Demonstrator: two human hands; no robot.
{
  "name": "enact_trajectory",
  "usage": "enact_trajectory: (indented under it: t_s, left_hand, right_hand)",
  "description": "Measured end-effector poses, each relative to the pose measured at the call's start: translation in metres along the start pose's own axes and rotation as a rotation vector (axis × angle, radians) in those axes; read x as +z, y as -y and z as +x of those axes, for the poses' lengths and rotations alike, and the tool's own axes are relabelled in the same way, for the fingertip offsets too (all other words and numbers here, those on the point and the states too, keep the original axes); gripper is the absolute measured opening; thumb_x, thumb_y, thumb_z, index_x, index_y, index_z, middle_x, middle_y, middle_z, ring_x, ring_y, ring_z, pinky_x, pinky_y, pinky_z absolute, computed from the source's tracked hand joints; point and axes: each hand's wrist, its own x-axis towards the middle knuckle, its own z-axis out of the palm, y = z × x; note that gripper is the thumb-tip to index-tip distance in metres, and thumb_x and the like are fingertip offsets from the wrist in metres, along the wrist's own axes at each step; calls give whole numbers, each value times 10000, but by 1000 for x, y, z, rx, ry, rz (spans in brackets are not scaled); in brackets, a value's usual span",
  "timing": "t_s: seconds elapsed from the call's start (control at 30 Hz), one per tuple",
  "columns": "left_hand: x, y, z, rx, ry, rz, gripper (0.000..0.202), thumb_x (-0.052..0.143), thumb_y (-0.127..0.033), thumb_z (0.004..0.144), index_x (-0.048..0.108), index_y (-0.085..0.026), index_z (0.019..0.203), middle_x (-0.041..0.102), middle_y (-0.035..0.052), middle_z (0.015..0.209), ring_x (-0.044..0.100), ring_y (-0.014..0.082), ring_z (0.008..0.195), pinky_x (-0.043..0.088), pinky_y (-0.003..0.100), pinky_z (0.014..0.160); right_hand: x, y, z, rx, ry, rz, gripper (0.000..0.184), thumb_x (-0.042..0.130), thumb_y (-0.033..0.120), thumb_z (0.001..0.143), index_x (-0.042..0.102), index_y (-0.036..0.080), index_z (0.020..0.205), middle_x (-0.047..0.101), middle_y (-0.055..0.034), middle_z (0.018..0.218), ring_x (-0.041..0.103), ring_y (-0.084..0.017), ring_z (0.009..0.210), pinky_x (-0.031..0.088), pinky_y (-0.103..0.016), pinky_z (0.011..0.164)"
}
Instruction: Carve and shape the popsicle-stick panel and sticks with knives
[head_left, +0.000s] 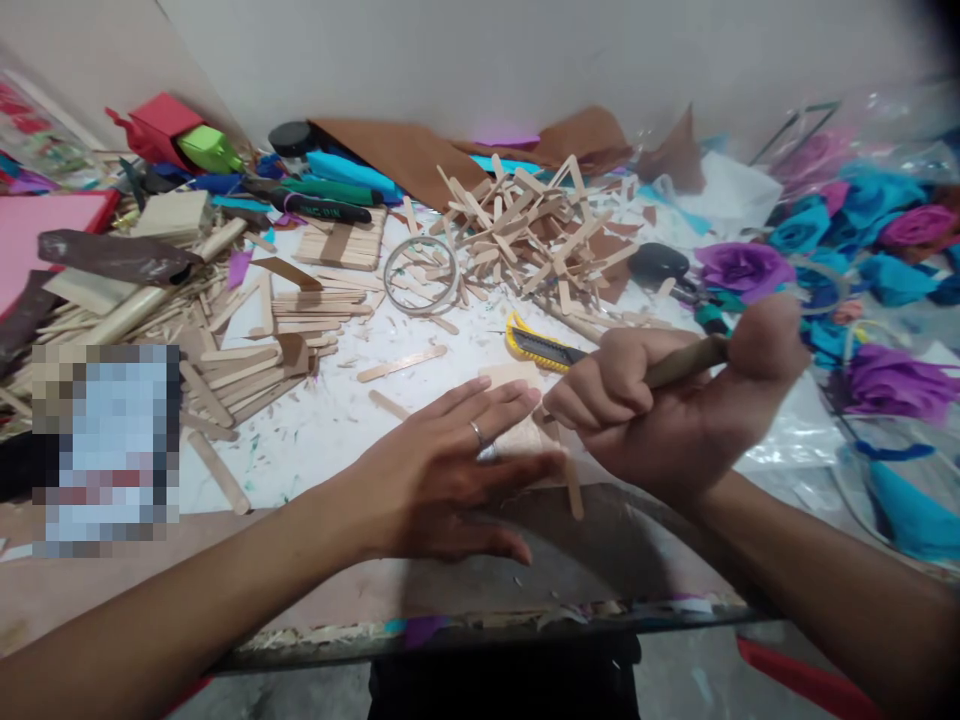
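My left hand (442, 460) is stretched out with its fingers spread, and a ring shows on one finger. Its fingertips lie over a small pale wooden piece (517, 436), which they partly hide. Turned palm up, my right hand (645, 410) is closed around a slim olive-brown rod-shaped tool (686, 362); the tool's working end is hidden by the fingers. Just beyond the right knuckles lies a yellow and black box cutter (544, 347). A craft stick (574, 488) lies below, between the two hands. Another craft stick (401, 363) rests on the white sheet (352, 420).
A heap of craft sticks (517, 225) fills the back middle, beside a clear tape roll (421, 276). More sticks (300, 310) lie at the left, near a blurred-out rectangle (112, 450). Purple and blue crepe-paper flowers (742, 268) crowd the right. The table edge (330, 640) runs in front.
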Motion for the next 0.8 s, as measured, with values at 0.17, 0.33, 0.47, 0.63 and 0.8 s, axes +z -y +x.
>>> enact_trajectory:
  t_s: [0.17,0.33,0.47,0.63,0.8]
  left_hand:
    - [0,0,1,-14,33,1,727,615,-747,932,592,-304,1507,392,182,1688,388,393,1573,286,622,1307]
    - [0,1,2,8,10,-2,711,604,-741,942,609,-286,1488,420,182,1669,416,376,1555,286,620,1307]
    - [1,0,2,3,20,12,707,567,-749,956,610,-287,1489,435,168,1663,420,371,1553,265,608,1318]
    - [-1,-1,2,3,28,67,686,561,-749,959,596,-321,1493,491,129,1631,406,325,1567,265,571,1326]
    - [-4,-2,3,-15,42,84,602,604,-665,985,586,-349,1496,448,117,1661,372,322,1588,297,550,1320]
  right_hand:
    - [1,1,0,19,-20,-8,686,421,785,959,348,225,570,244,48,429,221,-100,386,270,-321,433]
    - [7,3,0,50,-76,-24,649,480,698,977,352,222,554,217,57,439,201,-93,398,256,-329,454]
    - [12,-1,0,2,-109,21,676,454,690,986,293,211,537,170,60,437,157,-82,403,207,-314,438]
    - [11,0,1,60,-165,25,677,536,665,958,283,213,521,176,50,433,182,-93,404,226,-332,441]
    - [2,5,5,159,-213,30,668,556,681,925,317,226,498,177,48,420,179,-99,391,223,-335,434]
